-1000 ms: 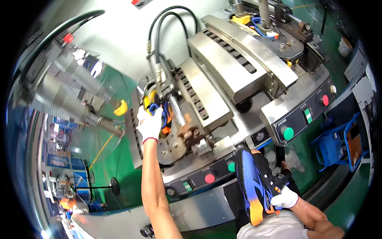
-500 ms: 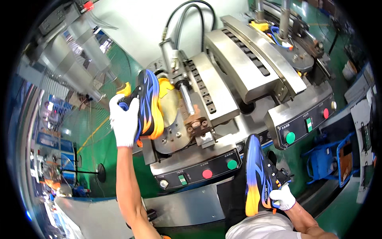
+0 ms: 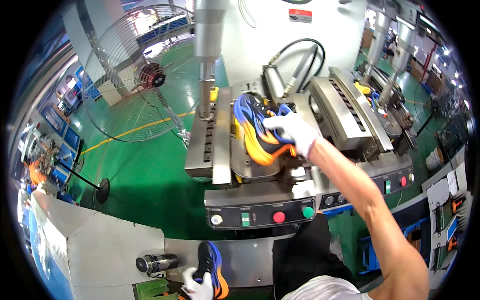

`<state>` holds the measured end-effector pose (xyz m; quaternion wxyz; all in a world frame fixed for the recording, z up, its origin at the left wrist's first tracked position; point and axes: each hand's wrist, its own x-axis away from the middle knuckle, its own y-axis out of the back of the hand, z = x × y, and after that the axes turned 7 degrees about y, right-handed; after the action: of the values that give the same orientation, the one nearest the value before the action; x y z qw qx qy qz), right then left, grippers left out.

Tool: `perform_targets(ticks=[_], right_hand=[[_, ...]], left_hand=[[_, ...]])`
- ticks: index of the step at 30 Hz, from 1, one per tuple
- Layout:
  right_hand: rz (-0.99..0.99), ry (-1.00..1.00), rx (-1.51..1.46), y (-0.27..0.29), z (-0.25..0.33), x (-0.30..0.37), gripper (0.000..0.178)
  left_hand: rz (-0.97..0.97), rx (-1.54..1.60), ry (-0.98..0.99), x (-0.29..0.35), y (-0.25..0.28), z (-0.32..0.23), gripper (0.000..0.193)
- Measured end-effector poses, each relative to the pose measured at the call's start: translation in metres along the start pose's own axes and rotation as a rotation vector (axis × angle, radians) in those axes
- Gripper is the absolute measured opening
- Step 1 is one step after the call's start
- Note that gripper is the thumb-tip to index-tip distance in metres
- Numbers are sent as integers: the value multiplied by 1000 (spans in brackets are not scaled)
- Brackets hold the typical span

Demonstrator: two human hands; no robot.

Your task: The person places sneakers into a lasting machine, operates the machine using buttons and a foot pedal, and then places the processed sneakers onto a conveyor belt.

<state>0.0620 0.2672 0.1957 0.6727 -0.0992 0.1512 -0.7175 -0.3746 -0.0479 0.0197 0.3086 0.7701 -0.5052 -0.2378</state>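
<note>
My right hand (image 3: 295,131), in a white glove, is closed on the heel end of a blue, black and orange sports shoe (image 3: 253,134). This shoe is tilted over the bed of a steel pressing machine (image 3: 259,197); I cannot tell whether it touches the bed. Low in front of me, my left hand (image 3: 200,286), also gloved, grips a matching shoe (image 3: 218,267) above a metal bench (image 3: 235,252). The left hand's fingers are partly hidden behind the shoe's collar.
A steel cylinder (image 3: 207,55) rises at the press's left side. The control panel (image 3: 262,215) faces me, with a second press (image 3: 340,117) on the right. A large wire-caged fan (image 3: 150,75) stands left. A metal flask (image 3: 157,263) lies on the bench.
My left hand has drawn its shoe from beside the press down to the bench. My right hand has carried the other shoe up from the lower right to the press. The view has shifted left.
</note>
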Motion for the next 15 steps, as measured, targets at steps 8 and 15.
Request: perform_targets(ticks=[8,15], right_hand=[[-96,-89,1305,5,-126,-163,41],[-129,-110,1412,18,-132,-175,44]], left_hand=[[-45,-19,-19,42,-41,65,46],[-17,173,-84,29,-62,62,36]])
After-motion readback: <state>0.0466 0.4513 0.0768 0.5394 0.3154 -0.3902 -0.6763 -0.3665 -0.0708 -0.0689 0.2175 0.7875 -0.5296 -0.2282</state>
